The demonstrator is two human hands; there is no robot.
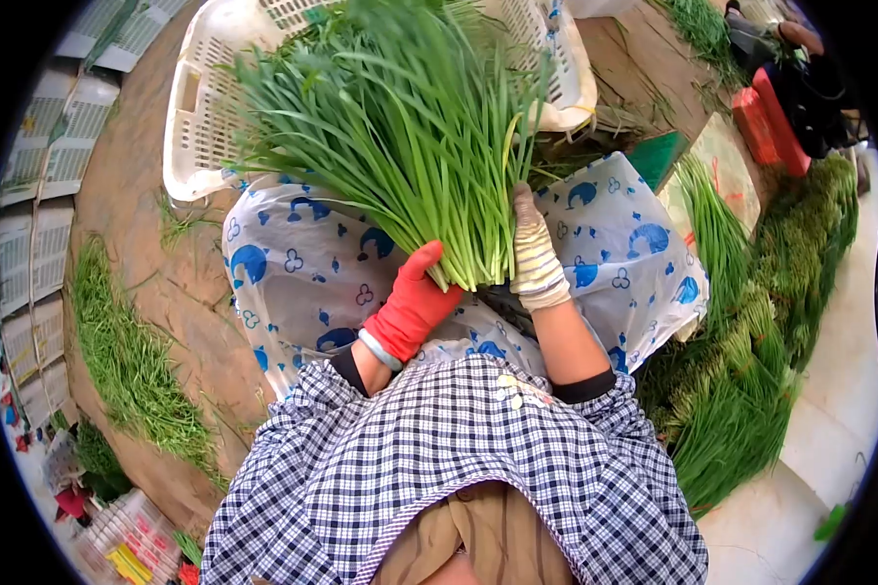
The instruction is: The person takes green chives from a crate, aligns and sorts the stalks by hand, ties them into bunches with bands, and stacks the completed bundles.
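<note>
A large loose bunch of garlic chives point(429, 166) fans out above my lap, leaf tips pointing away from me and pale cut ends towards me. In a red glove, my left hand point(415, 304) grips the left side near the stem ends, thumb on top. My right hand point(538, 255), in a striped glove with a dark fingertip, presses along the right side of the bunch. The fingers of both hands are mostly hidden under or behind the stems. Beneath lies a plastic sheet with blue dolphins point(580, 258), spread over my knees.
Beyond my knees stands a white plastic basket point(205, 117) with greens in it. Tied bundles of chives point(741, 390) are heaped at the right. Loose trimmings point(137, 361) lie on the floor at left, near stacked white crates point(39, 244). Another person's hand point(800, 39) shows at upper right near a red stool point(771, 122).
</note>
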